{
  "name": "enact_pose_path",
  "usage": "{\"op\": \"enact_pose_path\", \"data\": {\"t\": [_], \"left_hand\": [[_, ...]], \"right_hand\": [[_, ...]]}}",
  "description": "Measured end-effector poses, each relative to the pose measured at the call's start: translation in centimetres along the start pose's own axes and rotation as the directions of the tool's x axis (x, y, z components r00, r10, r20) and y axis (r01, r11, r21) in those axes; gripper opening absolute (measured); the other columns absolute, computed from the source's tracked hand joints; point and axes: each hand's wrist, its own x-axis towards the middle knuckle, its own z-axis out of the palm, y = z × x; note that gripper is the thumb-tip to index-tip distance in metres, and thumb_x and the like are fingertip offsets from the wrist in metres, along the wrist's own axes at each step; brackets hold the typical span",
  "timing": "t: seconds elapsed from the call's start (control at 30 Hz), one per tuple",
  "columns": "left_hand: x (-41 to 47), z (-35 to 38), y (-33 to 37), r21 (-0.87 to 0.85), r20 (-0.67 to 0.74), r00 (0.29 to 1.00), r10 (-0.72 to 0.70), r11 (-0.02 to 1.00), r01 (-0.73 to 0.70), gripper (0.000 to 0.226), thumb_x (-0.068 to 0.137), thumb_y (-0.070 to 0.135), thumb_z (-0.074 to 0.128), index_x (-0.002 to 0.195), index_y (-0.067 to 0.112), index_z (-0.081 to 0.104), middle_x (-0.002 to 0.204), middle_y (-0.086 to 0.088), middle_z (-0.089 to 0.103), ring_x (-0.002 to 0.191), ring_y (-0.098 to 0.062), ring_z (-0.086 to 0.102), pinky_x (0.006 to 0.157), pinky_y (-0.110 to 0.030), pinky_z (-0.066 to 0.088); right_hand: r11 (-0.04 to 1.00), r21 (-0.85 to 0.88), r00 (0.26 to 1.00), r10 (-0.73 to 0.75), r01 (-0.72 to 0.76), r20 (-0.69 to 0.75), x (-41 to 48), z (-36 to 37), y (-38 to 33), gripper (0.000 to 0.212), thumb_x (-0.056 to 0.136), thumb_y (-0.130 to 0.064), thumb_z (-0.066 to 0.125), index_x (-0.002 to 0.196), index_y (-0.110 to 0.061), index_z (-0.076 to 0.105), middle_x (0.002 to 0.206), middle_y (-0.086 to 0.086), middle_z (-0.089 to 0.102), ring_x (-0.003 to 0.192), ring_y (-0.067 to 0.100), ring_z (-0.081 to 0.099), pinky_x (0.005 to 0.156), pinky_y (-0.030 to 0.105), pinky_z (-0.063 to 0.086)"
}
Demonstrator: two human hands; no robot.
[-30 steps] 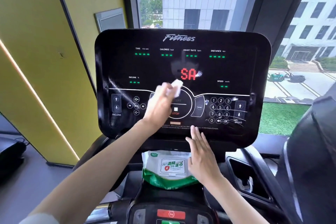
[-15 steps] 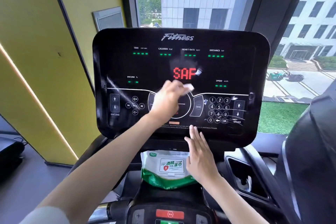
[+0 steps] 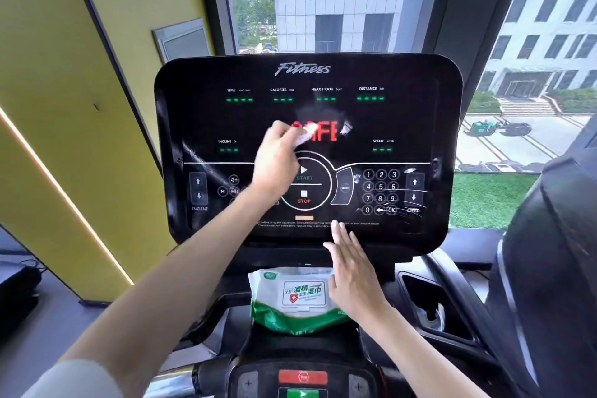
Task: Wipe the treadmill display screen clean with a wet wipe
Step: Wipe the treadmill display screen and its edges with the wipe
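One wipe pack (image 3: pixel 288 317) lies below the display screen (image 3: pixel 403 121)

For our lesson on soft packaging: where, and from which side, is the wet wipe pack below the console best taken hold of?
Probably take the wet wipe pack by its bare left edge, coming from the left front, thumb on the printed face and fingers behind. It is a soft pouch leaning face-out, and the right hand covers its right side.

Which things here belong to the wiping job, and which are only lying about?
Job: display screen; wet wipe, gripped by the left hand; right hand, flat at the screen's lower edge.
Lying about: pack of wipes; red button; cup holder.
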Motion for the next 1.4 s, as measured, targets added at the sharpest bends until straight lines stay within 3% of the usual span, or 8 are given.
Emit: {"op": "enact_pose_path", "data": {"t": [0.33, 0.47, 0.53, 0.63, 0.8, 1.13, 1.27, 1.4], "left_hand": [[-7.7, 3.1, 2.0, -0.05, 0.409, 0.86, 0.306, 0.948, -0.313, 0.053, 0.063, -0.021, 0.054, 0.1, 0.015, 0.069, 0.089, -0.006, 0.057, 0.079, -0.025, 0.052, 0.049, -0.033, 0.05], [-9.2, 0.5, 0.8, -0.209, 0.35, 0.935, -0.053, 0.969, 0.134, 0.045, 0.075, -0.016, 0.05, 0.1, 0.014, 0.071, 0.088, 0.001, 0.061, 0.078, -0.012, 0.059, 0.07, -0.024, 0.049], [-8.9, -1.3, 0.8, -0.367, 0.418, 0.835, -0.358, 0.775, 0.515, 0.033, 0.082, -0.012, 0.053, 0.097, 0.012, 0.07, 0.082, 0.002, 0.063, 0.069, -0.001, 0.056, 0.068, -0.017, 0.044], [-8.9, -2.8, 0.8, -0.542, 0.588, 0.65, -0.481, 0.362, 0.759, 0.025, 0.081, -0.013, 0.057, 0.089, 0.009, 0.065, 0.076, -0.001, 0.062, 0.068, -0.007, 0.06, 0.065, -0.02, 0.053], [-10.2, -3.7, 0.7, -0.561, 0.691, 0.549, -0.47, 0.131, 0.817, 0.02, 0.083, -0.011, 0.058, 0.1, -0.002, 0.062, 0.089, -0.013, 0.063, 0.076, -0.019, 0.066, 0.069, -0.028, 0.056], [-11.8, -7.0, -1.2, -0.57, 0.722, 0.537, -0.436, 0.065, 0.819, 0.02, 0.087, -0.009, 0.053, 0.099, 0.002, 0.064, 0.097, -0.012, 0.065, 0.091, -0.019, 0.064, 0.086, -0.03, 0.055], [-11.9, -8.0, -2.0, -0.572, 0.721, 0.552, -0.419, 0.089, 0.815, 0.031, 0.084, -0.016, 0.053, 0.112, -0.005, 0.059, 0.112, -0.019, 0.062, 0.101, -0.025, 0.062, 0.091, -0.031, 0.052], [-12.2, -8.4, -2.7, -0.555, 0.731, 0.536, -0.422, 0.09, 0.827, 0.04, 0.08, -0.019, 0.054, 0.118, -0.006, 0.055, 0.123, -0.02, 0.058, 0.11, -0.028, 0.06, 0.094, -0.035, 0.051]], "right_hand": [[1.0, -0.021, 1.0, -0.005, 0.005, 0.021, -0.1, -0.3, 0.3, 0.059, 0.068, -0.002, 0.066, 0.125, 0.0, 0.049, 0.148, 0.022, 0.027, 0.139, 0.028, 0.023, 0.114, 0.037, 0.007], [0.978, 0.192, 0.989, 0.105, -0.084, -0.103, -0.3, -1.6, 0.3, 0.051, 0.072, 0.007, 0.059, 0.122, -0.003, 0.056, 0.141, 0.013, 0.045, 0.134, 0.019, 0.032, 0.112, 0.04, 0.027], [0.923, 0.351, 0.962, 0.224, -0.158, -0.155, 0.6, -2.6, -0.6, 0.043, 0.075, 0.005, 0.053, 0.115, -0.007, 0.06, 0.12, 0.005, 0.061, 0.12, 0.021, 0.051, 0.102, 0.044, 0.041], [0.831, 0.514, 0.927, 0.338, -0.213, -0.162, 2.7, -4.0, -2.4, 0.026, 0.082, -0.003, 0.056, 0.104, -0.016, 0.061, 0.096, -0.01, 0.06, 0.096, 0.015, 0.055, 0.088, 0.033, 0.044], [0.879, 0.471, 0.958, 0.196, -0.077, -0.209, 4.8, -4.2, -4.8, 0.021, 0.078, -0.021, 0.07, 0.095, -0.017, 0.059, 0.091, -0.011, 0.057, 0.091, 0.009, 0.048, 0.083, 0.027, 0.039], [0.846, 0.532, 0.977, 0.1, 0.017, -0.19, 5.9, -2.9, -6.7, 0.008, 0.079, -0.009, 0.07, 0.086, -0.01, 0.067, 0.082, 0.0, 0.067, 0.079, 0.019, 0.06, 0.074, 0.037, 0.05], [0.834, 0.551, 0.99, 0.05, 0.03, -0.13, 6.7, -2.8, -7.0, 0.025, 0.072, -0.016, 0.078, 0.094, -0.012, 0.066, 0.092, -0.007, 0.065, 0.088, 0.008, 0.056, 0.082, 0.018, 0.043], [0.849, 0.525, 0.991, 0.018, 0.054, -0.13, 7.1, -2.6, -7.3, 0.017, 0.079, -0.005, 0.069, 0.092, -0.014, 0.068, 0.089, -0.002, 0.068, 0.083, 0.013, 0.06, 0.075, 0.029, 0.049]]}}
